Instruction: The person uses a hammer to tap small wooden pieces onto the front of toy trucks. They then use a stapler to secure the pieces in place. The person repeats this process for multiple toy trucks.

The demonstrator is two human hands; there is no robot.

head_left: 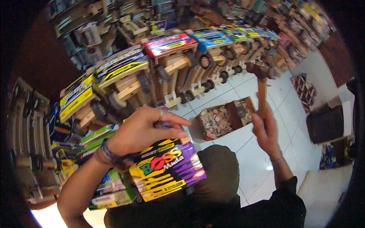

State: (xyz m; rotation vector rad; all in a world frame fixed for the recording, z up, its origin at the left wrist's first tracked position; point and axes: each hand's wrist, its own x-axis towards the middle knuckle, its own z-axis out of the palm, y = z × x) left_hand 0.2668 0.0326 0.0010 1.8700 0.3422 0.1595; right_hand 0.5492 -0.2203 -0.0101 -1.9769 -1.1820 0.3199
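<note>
My right hand (267,131) is wrapped around the wooden handle of a hammer (262,95), whose dark metal head points up. In front of my lap is a wooden toy truck piece with a yellow, black and purple printed panel (167,171). My left hand (146,127) bends over its upper edge, with thumb and forefinger at a pale wooden corner. Whether something small, such as a nail, sits between those fingertips is too blurred to tell. The underside of the piece and my other left fingers are hidden.
A curved row of wooden toy trucks (171,43) with printed panels and black wheels stands ahead. On the white tiled floor (251,171) sits a divided box (224,121) of wood scraps. More toy trucks (110,193) lie at my left; a dark-padded object (325,123) stands right.
</note>
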